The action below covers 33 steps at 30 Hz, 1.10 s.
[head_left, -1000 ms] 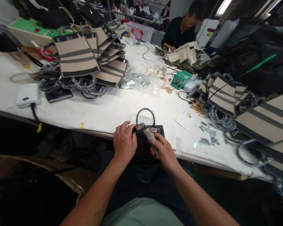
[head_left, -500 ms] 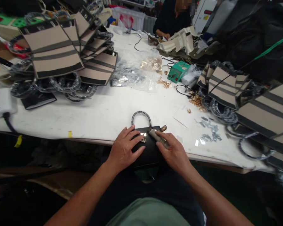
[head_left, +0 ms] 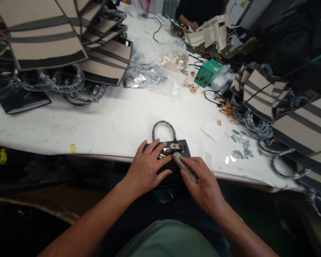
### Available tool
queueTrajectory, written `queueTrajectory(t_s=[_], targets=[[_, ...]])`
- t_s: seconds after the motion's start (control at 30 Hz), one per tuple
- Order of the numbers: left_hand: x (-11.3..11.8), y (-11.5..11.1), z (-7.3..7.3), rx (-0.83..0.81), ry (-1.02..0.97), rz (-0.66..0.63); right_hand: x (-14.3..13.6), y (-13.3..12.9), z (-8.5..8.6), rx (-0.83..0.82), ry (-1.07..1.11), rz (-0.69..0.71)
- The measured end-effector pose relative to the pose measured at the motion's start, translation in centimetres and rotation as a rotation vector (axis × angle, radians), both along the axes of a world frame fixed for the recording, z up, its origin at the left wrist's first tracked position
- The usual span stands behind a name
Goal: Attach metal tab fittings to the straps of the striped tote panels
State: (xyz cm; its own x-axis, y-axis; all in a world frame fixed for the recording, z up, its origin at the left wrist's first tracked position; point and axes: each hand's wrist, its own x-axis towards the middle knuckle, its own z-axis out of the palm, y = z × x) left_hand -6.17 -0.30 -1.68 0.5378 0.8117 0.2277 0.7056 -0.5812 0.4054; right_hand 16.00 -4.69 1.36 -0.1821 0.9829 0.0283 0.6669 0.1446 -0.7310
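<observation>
A black bag panel (head_left: 166, 175) lies at the table's front edge, with a plastic-wrapped ring handle (head_left: 164, 122) standing out at its far side. Small gold-coloured metal fittings (head_left: 174, 146) sit on its upper part. My left hand (head_left: 146, 167) rests flat on the panel, fingers spread beside the fittings. In my right hand (head_left: 203, 180) is a grey, wrapped-looking rod-shaped tool (head_left: 184, 166), gripped between thumb and fingers. Its far end is by the fittings; whether it touches them I cannot tell.
Stacked beige-and-black bag panels (head_left: 46, 39) stand left, more panels (head_left: 259, 93) right. Behind are clear plastic bags (head_left: 155, 71), a green box (head_left: 208, 72) and gold fittings (head_left: 228, 111). Small grey pieces (head_left: 242, 146) lie right. A person's hand (head_left: 193, 25) shows at the far side.
The view has shifted. My right hand's tool has moved slightly away from the panel's top edge, and the metal fitting with its strap now lies flatter across the panel. My left hand stays on it.
</observation>
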Motion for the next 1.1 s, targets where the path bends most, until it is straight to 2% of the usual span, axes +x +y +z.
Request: queueTrajectory(t_s=[0.23,0.37,0.8,1.1], targets=[[-0.4,0.2,-1.2,0.033,-0.119,0.004,-0.5,0.0,0.0,-0.018,0.039,0.019],[-0.3,0.3,-1.1,0.007,-0.115,-0.001,-0.8,-0.2,-0.4,-0.018,0.031,0.043],[-0.2,0.5,-0.9,-0.028,-0.108,0.008,-1.5,-1.0,-2.1,0.058,-0.021,-0.009],[-0.1,0.7,-1.1,-0.042,-0.107,-0.008,-1.8,-0.9,-2.2,0.05,-0.056,-0.054]])
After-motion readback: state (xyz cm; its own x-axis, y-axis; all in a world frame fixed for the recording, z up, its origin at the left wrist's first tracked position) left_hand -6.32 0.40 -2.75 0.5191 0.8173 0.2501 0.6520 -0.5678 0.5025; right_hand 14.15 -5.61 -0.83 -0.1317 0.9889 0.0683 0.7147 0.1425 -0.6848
